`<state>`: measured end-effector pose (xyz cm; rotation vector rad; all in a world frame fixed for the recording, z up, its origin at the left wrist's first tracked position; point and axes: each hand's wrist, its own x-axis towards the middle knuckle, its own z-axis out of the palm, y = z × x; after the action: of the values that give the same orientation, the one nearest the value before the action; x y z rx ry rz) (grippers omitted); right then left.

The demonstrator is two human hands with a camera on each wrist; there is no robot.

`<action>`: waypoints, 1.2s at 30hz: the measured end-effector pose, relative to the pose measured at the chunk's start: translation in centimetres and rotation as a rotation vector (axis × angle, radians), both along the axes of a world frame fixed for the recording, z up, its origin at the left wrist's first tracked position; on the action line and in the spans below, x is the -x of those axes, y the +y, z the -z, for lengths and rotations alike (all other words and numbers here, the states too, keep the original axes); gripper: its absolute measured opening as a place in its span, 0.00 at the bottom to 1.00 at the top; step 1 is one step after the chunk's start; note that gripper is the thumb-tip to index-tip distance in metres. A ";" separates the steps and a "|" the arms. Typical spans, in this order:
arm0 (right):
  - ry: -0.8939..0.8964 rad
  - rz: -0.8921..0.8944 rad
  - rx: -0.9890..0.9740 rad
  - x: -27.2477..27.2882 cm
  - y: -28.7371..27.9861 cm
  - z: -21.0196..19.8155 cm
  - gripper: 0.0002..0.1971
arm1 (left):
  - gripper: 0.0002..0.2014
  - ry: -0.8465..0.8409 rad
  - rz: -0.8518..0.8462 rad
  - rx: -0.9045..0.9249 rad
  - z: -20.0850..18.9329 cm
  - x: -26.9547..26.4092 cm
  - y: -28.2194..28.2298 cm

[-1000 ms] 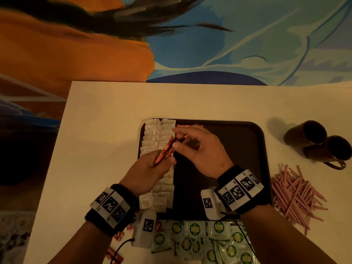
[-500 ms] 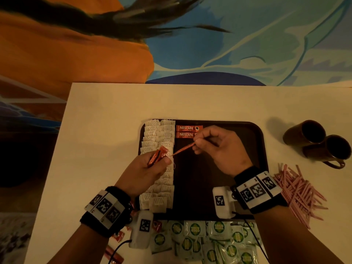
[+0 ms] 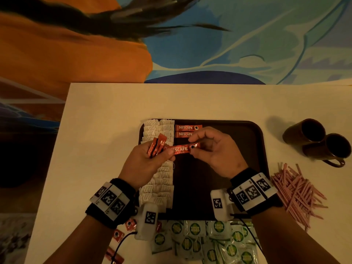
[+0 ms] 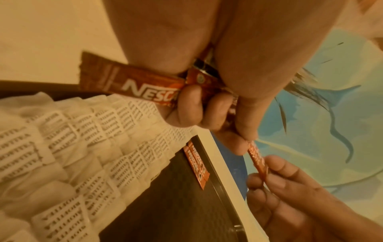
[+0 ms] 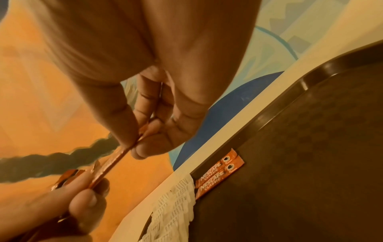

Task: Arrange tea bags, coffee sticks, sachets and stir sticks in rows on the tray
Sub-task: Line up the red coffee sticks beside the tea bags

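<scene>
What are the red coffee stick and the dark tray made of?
Coffee stick: probably thin foil-lined plastic film; it looks glossy, printed, with crimped ends. Tray: likely hard plastic with a raised, slightly shiny rim and a matte, textured floor, though the material is not certain.

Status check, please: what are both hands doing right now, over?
Right hand pinches one coffee stick; left hand holds spare sticks. Two sticks on tray. Nothing blocking.

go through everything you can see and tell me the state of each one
Dark brown plastic tray: partly filled.
White tea bags: in two columns.
Two red Nescafe coffee sticks: laid flat on tray.
Third red stick: pinched by right hand.
Left hand: gripping spare sticks.
</scene>
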<state>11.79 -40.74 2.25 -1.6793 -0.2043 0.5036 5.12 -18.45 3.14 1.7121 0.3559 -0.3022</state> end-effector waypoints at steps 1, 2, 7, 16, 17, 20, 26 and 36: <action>0.058 0.004 0.004 0.1 0.3 0.0 0.15 | 0.07 -0.017 0.010 -0.019 0.0 -0.1 -0.1; 0.098 0.007 0.017 0.3 0.6 0.0 0.15 | 0.07 -0.033 0.025 -0.034 0.0 -0.2 -0.2; 0.125 0.079 0.051 0.7 1.1 0.6 0.12 | 0.07 -0.044 0.044 -0.088 -0.1 -0.5 -0.6; 0.196 0.261 0.194 0.2 -1.0 2.1 0.08 | 0.08 0.013 -0.030 -0.200 1.2 -0.5 0.5; 0.195 0.268 0.274 -0.1 -1.1 2.6 0.08 | 0.08 0.016 -0.045 -0.214 1.2 -0.5 0.7; 0.177 0.245 0.485 -0.8 -0.6 4.4 0.09 | 0.09 0.024 -0.061 -0.245 1.3 -0.5 0.9; -0.173 0.139 0.880 -0.6 0.4 4.7 0.15 | 0.09 0.014 -0.049 -0.267 1.1 -0.6 1.1; -0.461 -0.253 0.914 2.6 0.7 6.5 0.23 | 0.09 0.036 -0.048 -0.223 1.7 0.2 1.4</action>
<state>9.24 -40.08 -4.28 -2.6809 -0.5917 0.4081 4.95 -17.08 1.44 1.9150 0.4708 -0.2662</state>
